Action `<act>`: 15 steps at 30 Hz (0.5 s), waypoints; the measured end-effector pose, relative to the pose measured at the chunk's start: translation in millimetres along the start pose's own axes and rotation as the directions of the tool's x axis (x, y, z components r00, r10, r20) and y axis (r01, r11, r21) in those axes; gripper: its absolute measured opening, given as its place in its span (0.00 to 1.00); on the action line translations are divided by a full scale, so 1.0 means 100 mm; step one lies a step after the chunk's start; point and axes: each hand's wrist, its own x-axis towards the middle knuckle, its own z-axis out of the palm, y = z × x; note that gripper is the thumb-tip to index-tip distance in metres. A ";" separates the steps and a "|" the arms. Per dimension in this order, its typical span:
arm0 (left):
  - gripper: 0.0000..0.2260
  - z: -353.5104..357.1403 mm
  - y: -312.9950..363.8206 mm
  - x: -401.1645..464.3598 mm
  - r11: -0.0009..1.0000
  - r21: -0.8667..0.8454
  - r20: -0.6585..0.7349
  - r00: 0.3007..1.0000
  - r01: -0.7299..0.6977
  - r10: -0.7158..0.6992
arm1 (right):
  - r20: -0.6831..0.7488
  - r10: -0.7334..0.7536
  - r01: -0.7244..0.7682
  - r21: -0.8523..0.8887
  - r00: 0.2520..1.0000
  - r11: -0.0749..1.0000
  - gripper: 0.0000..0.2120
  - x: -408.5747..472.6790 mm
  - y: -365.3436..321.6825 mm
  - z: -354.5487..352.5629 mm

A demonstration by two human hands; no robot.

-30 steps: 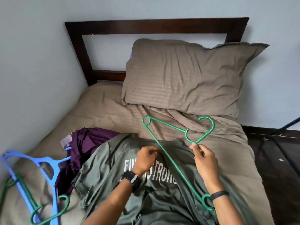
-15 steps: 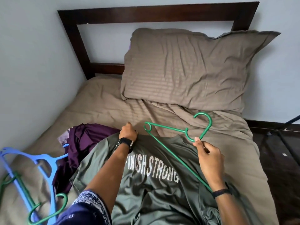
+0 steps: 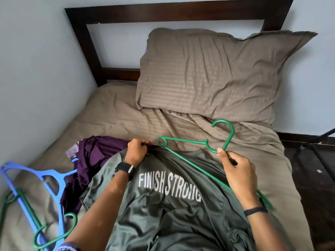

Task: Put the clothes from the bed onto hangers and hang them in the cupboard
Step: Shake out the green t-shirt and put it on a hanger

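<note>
**Observer:** What have you got in hand?

**Operator:** My right hand is curled round the neck of a thin green plastic hanger, just below its hook, thumb tip pressed to the bend. The hanger lies slanted across the top of a grey-green satin T-shirt printed FINISH STRONG, which is spread over the taupe striped bed sheet. My left hand pinches a bunch of the shirt's cloth near the collar, next to the hanger's near shoulder tip.

**Observer:** Why hold it that way?

**Operator:** I judge the left hand is keeping the neck opening taut so I can feed that shoulder tip in; holding by the neck lets me steer the whole frame with one hand.

**Observer:** Anything in the way?

**Operator:** A crumpled purple garment touches the shirt's left edge and waits its turn. A broad blue plastic hanger and another green wire-thin hanger lie tangled at the bed's left corner, apart from my work. The taupe pillow leans on the dark wooden headboard. The cupboard is nowhere in view, so I'll have to turn to find it.
</note>
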 end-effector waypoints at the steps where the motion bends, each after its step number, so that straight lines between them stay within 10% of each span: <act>1: 0.16 -0.02 0.02 -0.01 0.998 0.060 0.027 0.999 -0.036 0.034 | -0.004 -0.015 0.015 -0.032 1.000 0.999 0.18 0.00 -0.01 0.01; 15: 0.16 -0.19 0.29 -0.09 0.976 0.087 0.245 0.954 -0.201 0.175 | 0.073 -0.252 0.260 -0.142 0.965 0.955 0.21 0.08 -0.26 0.12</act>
